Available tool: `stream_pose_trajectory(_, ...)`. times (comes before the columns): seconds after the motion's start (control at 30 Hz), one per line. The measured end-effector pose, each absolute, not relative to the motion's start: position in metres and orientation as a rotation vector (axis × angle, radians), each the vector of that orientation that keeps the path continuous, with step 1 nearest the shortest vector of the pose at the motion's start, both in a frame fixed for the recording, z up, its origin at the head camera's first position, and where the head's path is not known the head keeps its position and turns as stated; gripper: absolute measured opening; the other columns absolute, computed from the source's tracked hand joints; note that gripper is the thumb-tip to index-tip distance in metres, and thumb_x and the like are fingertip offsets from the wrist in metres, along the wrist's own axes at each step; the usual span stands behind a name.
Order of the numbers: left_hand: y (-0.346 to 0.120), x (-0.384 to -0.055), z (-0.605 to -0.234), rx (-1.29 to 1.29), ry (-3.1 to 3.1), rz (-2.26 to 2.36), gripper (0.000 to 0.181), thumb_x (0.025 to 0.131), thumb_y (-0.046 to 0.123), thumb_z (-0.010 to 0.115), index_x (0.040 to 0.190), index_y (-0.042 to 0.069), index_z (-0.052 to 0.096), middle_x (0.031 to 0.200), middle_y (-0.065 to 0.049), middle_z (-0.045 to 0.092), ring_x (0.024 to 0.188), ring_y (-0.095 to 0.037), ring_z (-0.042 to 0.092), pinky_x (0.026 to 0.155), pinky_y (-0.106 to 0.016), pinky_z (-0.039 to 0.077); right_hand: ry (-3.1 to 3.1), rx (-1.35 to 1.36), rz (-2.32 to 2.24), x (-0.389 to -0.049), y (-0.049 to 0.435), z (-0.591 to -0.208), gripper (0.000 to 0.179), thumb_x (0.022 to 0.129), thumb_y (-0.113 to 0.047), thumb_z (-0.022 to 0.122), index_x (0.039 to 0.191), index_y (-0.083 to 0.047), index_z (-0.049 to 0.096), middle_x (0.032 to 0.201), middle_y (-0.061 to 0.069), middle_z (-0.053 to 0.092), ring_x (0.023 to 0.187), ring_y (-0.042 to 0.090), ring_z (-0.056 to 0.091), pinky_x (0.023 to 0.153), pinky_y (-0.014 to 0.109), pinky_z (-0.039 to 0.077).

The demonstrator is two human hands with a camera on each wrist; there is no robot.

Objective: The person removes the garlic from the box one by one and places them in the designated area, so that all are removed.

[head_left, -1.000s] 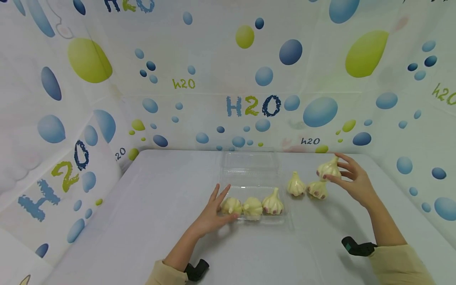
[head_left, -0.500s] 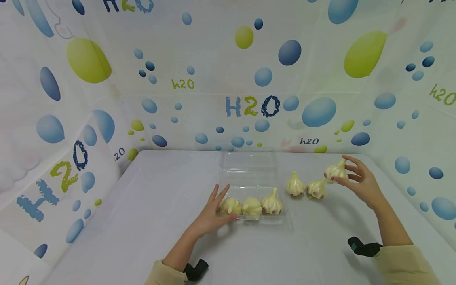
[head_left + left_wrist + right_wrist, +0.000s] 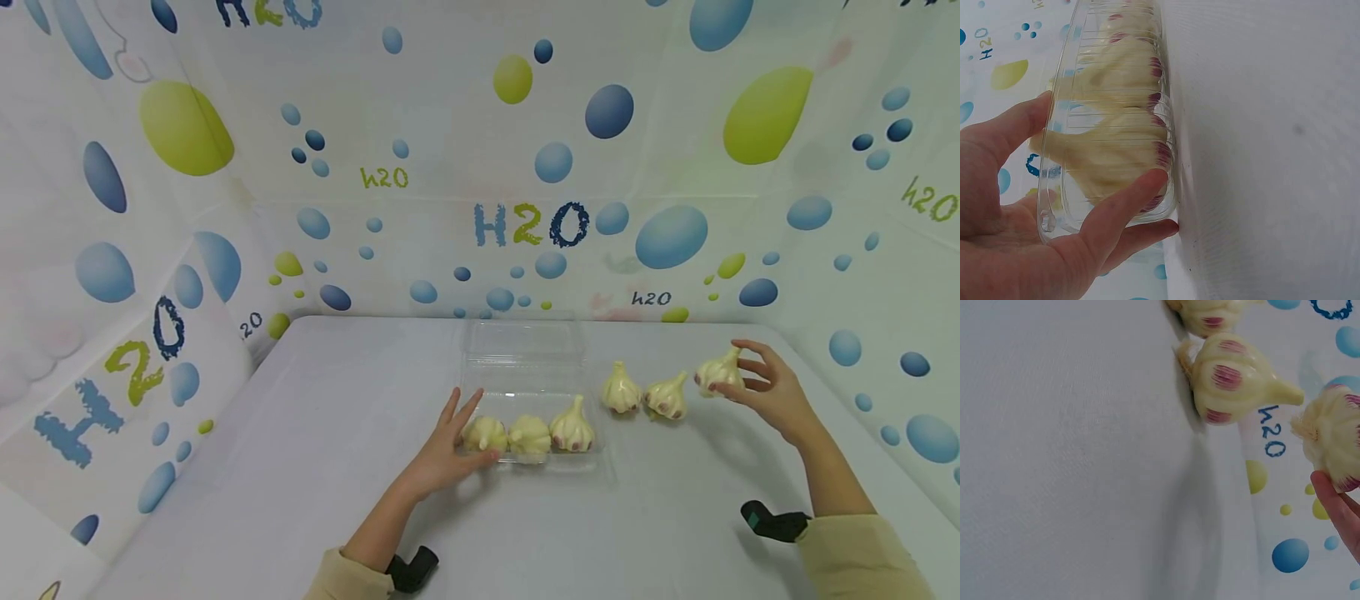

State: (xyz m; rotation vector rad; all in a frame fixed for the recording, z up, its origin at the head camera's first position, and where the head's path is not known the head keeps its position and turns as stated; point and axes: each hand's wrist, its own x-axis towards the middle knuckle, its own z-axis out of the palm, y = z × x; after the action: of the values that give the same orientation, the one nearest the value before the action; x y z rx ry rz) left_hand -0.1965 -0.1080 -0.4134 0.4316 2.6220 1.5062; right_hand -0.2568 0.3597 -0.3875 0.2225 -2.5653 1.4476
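Observation:
In the head view, a clear plastic clamshell container (image 3: 517, 402) lies with its lid up and away; garlic bulbs (image 3: 573, 427) stand in a row of three inside. My left hand (image 3: 444, 454) holds its near left corner, thumb across the ribbed front wall (image 3: 1113, 94) and the other fingers spread around the left end. To the right, my right hand (image 3: 772, 392) pinches a garlic bulb (image 3: 717, 373) between thumb and fingers, held up above the table. In the right wrist view this held bulb (image 3: 1335, 440) shows its root end, fingertips at its underside.
Two loose garlic bulbs stand between container and right hand: an upright one (image 3: 621, 390) and a tilted one (image 3: 666, 398). A white cloth covers the table (image 3: 337, 400). A sheet printed with bubbles (image 3: 420, 100) hangs behind it.
My right hand has moved right and a little lower with its garlic bulb, away from the two loose bulbs. My left hand and the container stay put.

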Motion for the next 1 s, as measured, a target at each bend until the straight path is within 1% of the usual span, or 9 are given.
stream_pose_trajectory(0.07,-0.108,-0.196,-0.413,0.434,2.623,1.505,0.084,0.079,0.031,0.072,0.146,0.028,0.023,0.152,-0.014,-0.004,0.130,-0.047,0.020,0.094,-0.063,0.028,-2.605,0.232,1.407,-0.254,0.359,-0.387,0.066,0.084,-0.023,0.068,0.140,-0.027,0.032,0.130,0.030,0.036,0.099,0.022,0.054,0.067,0.016,0.048)
stream_pose_trajectory(0.2,-0.109,-0.197,-0.413,0.437,2.620,1.507,0.083,0.079,0.030,0.072,0.146,0.029,0.022,0.152,-0.015,-0.004,0.129,-0.047,0.022,0.094,-0.062,0.029,-2.594,0.228,1.439,-0.253,0.358,-0.391,0.063,0.084,-0.020,0.068,0.136,-0.028,0.034,0.130,0.032,0.036,0.088,-0.004,0.049,0.066,0.016,0.048)
stream_pose_trajectory(0.33,-0.109,-0.197,-0.413,0.440,2.618,1.506,0.083,0.080,0.030,0.072,0.146,0.027,0.022,0.152,-0.015,-0.005,0.131,-0.047,0.019,0.095,-0.062,0.028,-2.600,0.242,1.469,-0.250,0.355,-0.392,0.061,0.084,-0.016,0.067,0.135,-0.026,0.034,0.129,0.037,0.034,0.085,-0.006,0.048,0.065,0.018,0.049)
stream_pose_trajectory(0.4,-0.108,-0.196,-0.413,0.444,2.614,1.507,0.083,0.080,0.030,0.071,0.146,0.026,0.022,0.152,-0.015,-0.005,0.131,-0.046,0.017,0.095,-0.062,0.028,-2.620,0.237,1.464,-0.250,0.355,-0.395,0.062,0.084,-0.015,0.067,0.136,-0.021,0.033,0.129,0.038,0.033,0.089,0.002,0.052,0.065,0.019,0.049)
stream_pose_trajectory(0.47,-0.108,-0.196,-0.413,0.444,2.616,1.501,0.083,0.080,0.031,0.071,0.147,0.025,0.022,0.152,-0.015,-0.005,0.132,-0.046,0.015,0.095,-0.063,0.027,-2.644,0.228,1.461,-0.251,0.356,-0.399,0.063,0.085,-0.016,0.067,0.137,-0.019,0.032,0.129,0.038,0.032,0.095,0.017,0.054,0.066,0.020,0.050)
stream_pose_trajectory(0.57,-0.108,-0.196,-0.413,0.441,2.619,1.499,0.084,0.079,0.031,0.072,0.147,0.024,0.022,0.152,-0.015,-0.005,0.133,-0.046,0.013,0.095,-0.063,0.026,-2.662,0.222,1.484,-0.252,0.355,-0.402,0.063,0.085,-0.017,0.067,0.137,-0.018,0.030,0.131,0.037,0.030,0.104,0.041,0.048,0.067,0.021,0.050)
stream_pose_trajectory(0.63,-0.108,-0.196,-0.413,0.441,2.620,1.498,0.084,0.079,0.031,0.072,0.147,0.023,0.022,0.152,-0.015,-0.004,0.133,-0.046,0.013,0.095,-0.064,0.025,-2.668,0.226,1.493,-0.254,0.355,-0.404,0.064,0.085,-0.017,0.066,0.136,-0.017,0.029,0.131,0.038,0.029,0.108,0.050,0.042,0.067,0.020,0.049)
stream_pose_trajectory(0.83,-0.108,-0.196,-0.413,0.434,2.622,1.504,0.084,0.079,0.031,0.072,0.146,0.026,0.023,0.152,-0.015,-0.003,0.132,-0.046,0.014,0.094,-0.065,0.025,-2.706,0.255,1.458,-0.258,0.351,-0.404,0.068,0.084,-0.014,0.067,0.136,-0.006,0.024,0.133,0.039,0.025,0.111,0.057,0.037,0.069,0.023,0.048)
stream_pose_trajectory(1.0,-0.108,-0.196,-0.413,0.424,2.638,1.488,0.084,0.079,0.031,0.072,0.146,0.025,0.023,0.152,-0.014,-0.003,0.132,-0.046,0.015,0.094,-0.065,0.025,-2.762,0.252,1.397,-0.262,0.347,-0.406,0.074,0.082,-0.015,0.069,0.136,-0.001,0.021,0.134,0.039,0.024,0.114,0.057,0.034,0.081,0.049,0.047)
